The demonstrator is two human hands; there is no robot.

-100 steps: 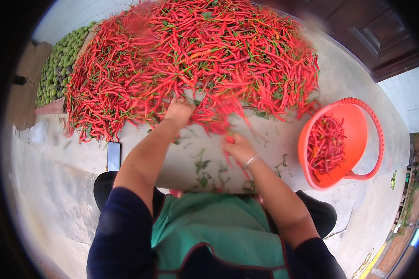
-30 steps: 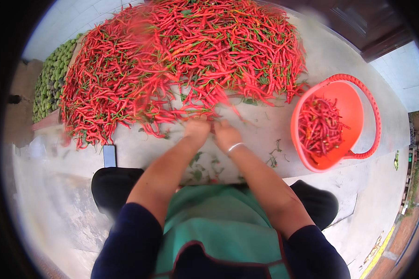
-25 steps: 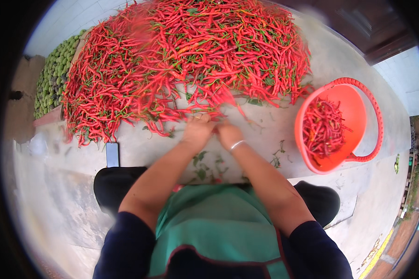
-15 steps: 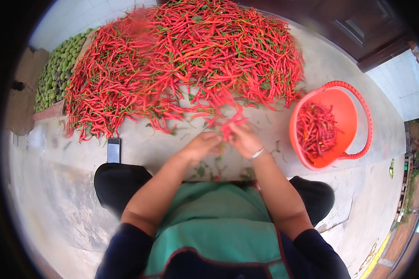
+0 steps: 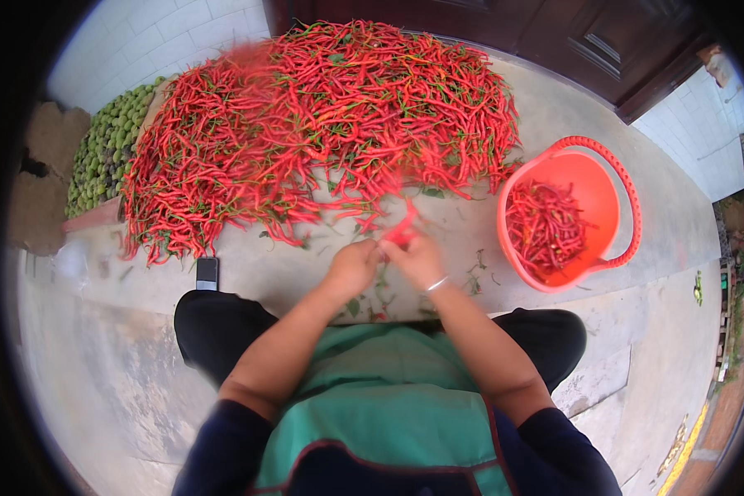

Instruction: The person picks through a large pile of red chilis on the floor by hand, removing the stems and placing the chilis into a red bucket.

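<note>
My right hand point(image 5: 417, 262) is closed round red chili peppers point(image 5: 403, 231), whose ends stick up past its fingers, slightly blurred. Against its fingertips, my left hand point(image 5: 355, 266) is closed in a pinch. What lies between the left fingers is hidden, so I cannot make it out. Both hands are above the floor, just short of a big heap of red chili peppers point(image 5: 372, 107) with green stems. To the right of my right hand stands an orange-red basket point(image 5: 610, 202) with a braided-looking handle, holding stemless-looking red chili peppers point(image 5: 547, 229).
A phone point(image 5: 207, 274) lies on the floor by my left knee. Green round fruits point(image 5: 107, 153) are piled at the far left beside brown sacking point(image 5: 45, 198). Stem scraps point(image 5: 380, 293) litter the concrete between my knees. A dark door point(image 5: 546, 41) stands behind the heap.
My hands have come closer together, fingertips now meeting, with the peppers still in the right. The whole view has shifted a little, with the basket and door sitting further left.
</note>
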